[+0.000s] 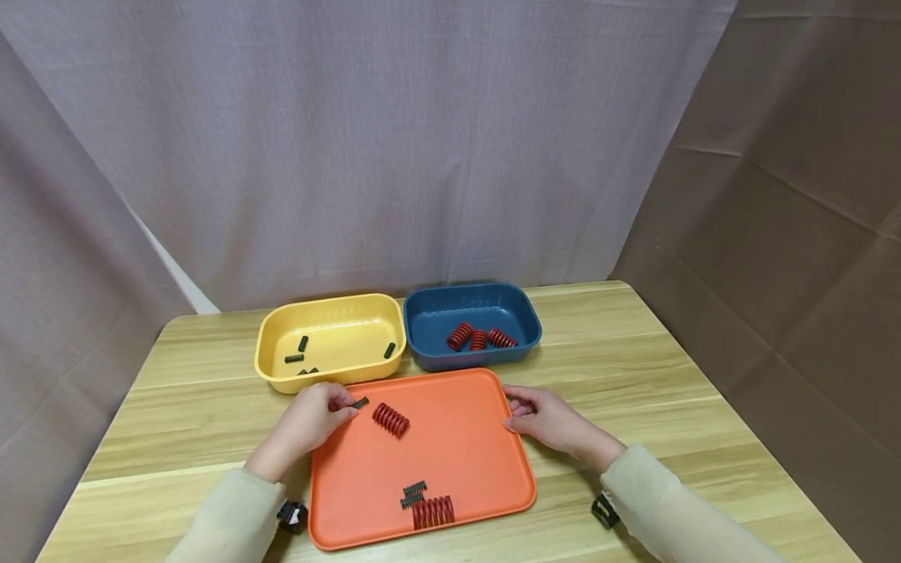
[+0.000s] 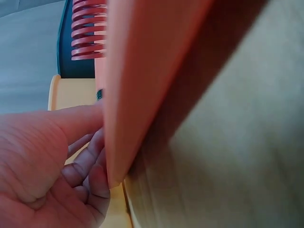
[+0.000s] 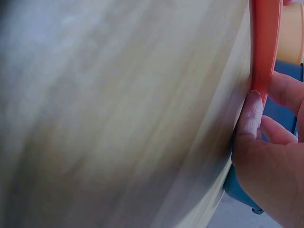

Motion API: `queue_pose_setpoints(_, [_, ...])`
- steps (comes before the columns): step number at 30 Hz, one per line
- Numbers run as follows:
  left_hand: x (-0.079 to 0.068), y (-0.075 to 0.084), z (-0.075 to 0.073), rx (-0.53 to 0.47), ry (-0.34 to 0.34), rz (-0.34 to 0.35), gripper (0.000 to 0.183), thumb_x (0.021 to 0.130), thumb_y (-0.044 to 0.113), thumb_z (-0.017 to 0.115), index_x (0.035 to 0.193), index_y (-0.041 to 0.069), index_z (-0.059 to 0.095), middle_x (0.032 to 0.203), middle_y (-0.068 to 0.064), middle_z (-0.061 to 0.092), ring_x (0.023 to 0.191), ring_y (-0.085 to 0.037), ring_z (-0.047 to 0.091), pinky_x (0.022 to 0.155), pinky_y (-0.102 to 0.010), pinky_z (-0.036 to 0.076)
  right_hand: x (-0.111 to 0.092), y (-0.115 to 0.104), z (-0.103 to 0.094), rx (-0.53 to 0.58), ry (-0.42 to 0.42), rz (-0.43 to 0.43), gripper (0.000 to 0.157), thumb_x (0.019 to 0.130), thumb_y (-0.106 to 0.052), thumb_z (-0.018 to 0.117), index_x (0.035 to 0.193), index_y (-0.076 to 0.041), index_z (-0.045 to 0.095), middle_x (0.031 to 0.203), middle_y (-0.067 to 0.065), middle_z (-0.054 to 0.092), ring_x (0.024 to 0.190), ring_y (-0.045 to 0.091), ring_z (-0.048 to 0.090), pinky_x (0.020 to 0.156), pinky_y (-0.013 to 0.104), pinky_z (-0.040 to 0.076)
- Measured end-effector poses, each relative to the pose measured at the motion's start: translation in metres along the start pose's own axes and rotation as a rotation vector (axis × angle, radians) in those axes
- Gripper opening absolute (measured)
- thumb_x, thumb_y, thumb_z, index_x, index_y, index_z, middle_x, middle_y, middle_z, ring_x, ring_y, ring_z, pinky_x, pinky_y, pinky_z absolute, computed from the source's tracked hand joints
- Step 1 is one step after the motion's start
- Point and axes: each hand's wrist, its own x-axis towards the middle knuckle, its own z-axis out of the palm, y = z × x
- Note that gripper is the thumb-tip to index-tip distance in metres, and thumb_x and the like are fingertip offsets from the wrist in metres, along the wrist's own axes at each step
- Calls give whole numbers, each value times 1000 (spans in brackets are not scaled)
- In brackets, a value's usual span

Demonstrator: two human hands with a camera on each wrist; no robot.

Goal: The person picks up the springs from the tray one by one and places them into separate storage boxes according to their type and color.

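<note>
An orange tray [image 1: 457,438] lies in front of me. At its upper left corner my left hand [image 1: 320,414] pinches a small dark green spring [image 1: 361,403] between thumb and fingers. In the left wrist view the spring's end [image 2: 99,94] shows past the thumb, beside the tray rim. Just right of it lies a large red spring [image 1: 390,420]. My right hand [image 1: 549,420] grips the tray's right edge, thumb and fingers at the rim [image 3: 267,42]. Near the tray's front edge, a few small dark green springs [image 1: 414,494] lie against another red spring [image 1: 433,512].
Behind the tray stand a yellow bin [image 1: 338,375] holding several small dark springs [image 1: 294,359], and a blue bin [image 1: 472,361] holding three red springs [image 1: 461,336]. A grey curtain [image 1: 422,156] hangs behind the wooden table [image 1: 633,367].
</note>
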Motion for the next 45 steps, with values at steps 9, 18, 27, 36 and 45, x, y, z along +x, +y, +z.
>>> queue_pose_setpoints(9, [-4,-1,-2,-10,-14,8,11,86,8,73,78,13,67,75,5,60,70,-11,53,68,-32,47,-1,1,0,14,-9,-3,61,89,-6,68,143,3,41,107,11,60,95,21,56,78,26,51])
queue_pose_setpoints(18, [-11,4,-11,-145,18,29,10,93,17,66,90,7,65,83,1,63,76,-14,55,70,-31,48,-2,-1,-1,3,-3,-4,61,89,-6,68,143,2,42,107,11,59,95,21,55,78,26,51])
queue_pose_setpoints(27, [-17,13,-24,-373,83,62,5,93,10,65,94,6,63,88,-13,65,77,-18,57,68,-26,49,-1,0,-3,-1,-3,-9,61,89,-6,68,143,3,42,107,10,60,95,21,56,78,25,51])
queue_pose_setpoints(36, [-10,11,-37,-457,297,53,10,90,9,69,96,1,65,86,-12,66,75,-16,61,66,-20,50,-3,-1,-3,12,-13,-31,62,89,-7,68,143,5,40,109,13,60,97,22,57,77,25,51])
queue_pose_setpoints(45, [-1,7,-51,-452,388,-43,20,92,13,68,102,-3,65,95,-16,66,80,-10,61,68,-15,50,-2,-1,-1,4,-12,-22,61,89,-6,67,143,4,41,109,12,59,95,20,56,77,23,51])
